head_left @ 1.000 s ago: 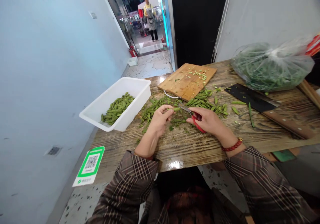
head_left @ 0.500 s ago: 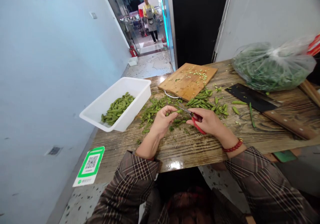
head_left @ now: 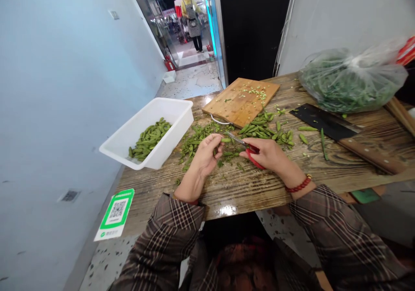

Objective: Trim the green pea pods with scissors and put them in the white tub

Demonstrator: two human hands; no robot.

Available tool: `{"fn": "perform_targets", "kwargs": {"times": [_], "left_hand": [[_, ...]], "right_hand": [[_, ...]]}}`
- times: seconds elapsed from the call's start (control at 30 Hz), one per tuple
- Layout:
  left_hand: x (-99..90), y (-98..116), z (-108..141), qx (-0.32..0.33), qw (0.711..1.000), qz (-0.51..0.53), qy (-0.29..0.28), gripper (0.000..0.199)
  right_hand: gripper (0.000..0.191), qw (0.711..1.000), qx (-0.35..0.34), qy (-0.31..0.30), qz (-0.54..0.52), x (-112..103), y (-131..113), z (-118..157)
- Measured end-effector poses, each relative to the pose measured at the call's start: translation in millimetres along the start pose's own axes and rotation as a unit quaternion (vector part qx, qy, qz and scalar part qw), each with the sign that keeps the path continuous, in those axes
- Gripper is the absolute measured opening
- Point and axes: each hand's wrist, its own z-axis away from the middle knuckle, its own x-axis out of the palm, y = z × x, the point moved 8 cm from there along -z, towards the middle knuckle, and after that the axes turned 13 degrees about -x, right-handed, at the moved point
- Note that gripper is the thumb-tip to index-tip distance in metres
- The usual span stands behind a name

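Note:
My left hand (head_left: 207, 153) pinches a green soybean pod (head_left: 226, 140) between thumb and fingers, its free end toward the scissors. In my right hand (head_left: 267, 153) are red-handled scissors (head_left: 255, 158), fingers wrapped round the grips. Their metal blades point left, close to the pod; whether they touch it I cannot tell. Beyond my hands lie a heap of whole pods (head_left: 256, 129) and, to the left, a spread of trimmed bits and pods (head_left: 194, 141). A white plastic tub (head_left: 173, 146) at the left holds many pods.
A wooden cutting board (head_left: 233, 98) with scattered beans lies behind the heap. At the right are a cleaver (head_left: 327, 120) and a tied plastic bag of greens (head_left: 350, 83). A QR-code card (head_left: 116, 213) hangs at the table's left edge. A person in an apron (head_left: 193, 20) stands in the doorway.
My left hand has turned, its fingers now curled more under the pod. The scissors stay beside it. The view has shifted slightly, and the person in the doorway has turned.

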Motion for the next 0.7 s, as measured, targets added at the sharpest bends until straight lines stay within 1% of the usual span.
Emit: {"fn": "perform_targets", "kwargs": {"times": [0.1, 0.17, 0.23, 0.27, 0.3, 0.37, 0.4, 0.43, 0.47, 0.53, 0.57, 0.6, 0.63, 0.67, 0.7], "left_hand": [[-5.6, 3, -1, -0.006, 1.0, 0.03, 0.001, 0.016], [-10.1, 4, -3, -0.004, 1.0, -0.002, 0.012, 0.012], [-12.8, 6, -4, 0.018, 0.993, -0.11, 0.038, 0.009], [-12.3, 8, -4, 0.039, 0.979, -0.191, 0.053, 0.01], [-10.1, 9, -4, 0.063, 0.955, -0.281, 0.066, 0.009], [-2.3, 10, -3, 0.111, 0.884, -0.448, 0.082, 0.007], [2.0, 9, -3, 0.127, 0.846, -0.511, 0.082, 0.006], [5.4, 6, -2, 0.135, 0.814, -0.559, 0.077, 0.006], [7.3, 4, -3, 0.136, 0.789, -0.594, 0.073, 0.008], [7.9, -1, -4, 0.127, 0.757, -0.637, 0.072, 0.012], [7.2, -1, -4, 0.124, 0.749, -0.646, 0.074, 0.012], [6.4, -1, -5, 0.126, 0.75, -0.645, 0.077, 0.01], [5.5, 1, -5, 0.133, 0.76, -0.631, 0.081, 0.008], [4.4, 5, -5, 0.143, 0.781, -0.602, 0.084, 0.007], [2.4, 9, -4, 0.151, 0.809, -0.561, 0.087, 0.006]], "right_hand": [[0.04, 0.999, 0.019, 0.045, 0.016, -7, 6, 1], [0.042, 0.998, 0.026, 0.053, 0.029, -8, 9, 1], [0.043, 0.998, 0.028, 0.051, 0.034, -9, 10, 2], [0.044, 0.998, 0.028, 0.051, 0.034, -9, 11, 2], [0.044, 0.998, 0.029, 0.051, 0.033, -8, 11, 2], [0.045, 0.998, 0.031, 0.05, 0.031, -8, 13, 3], [0.045, 0.998, 0.031, 0.05, 0.032, -7, 13, 3], [0.045, 0.998, 0.031, 0.049, 0.033, -7, 13, 3], [0.045, 0.998, 0.031, 0.049, 0.036, -7, 14, 3], [0.044, 0.998, 0.03, 0.048, 0.039, -7, 14, 3], [0.044, 0.998, 0.029, 0.049, 0.039, -7, 14, 3], [0.044, 0.998, 0.027, 0.05, 0.039, -7, 13, 3], [0.044, 0.998, 0.026, 0.052, 0.038, -8, 12, 2], [0.044, 0.998, 0.024, 0.053, 0.037, -8, 11, 2], [0.044, 0.998, 0.022, 0.054, 0.034, -8, 10, 2]]}}
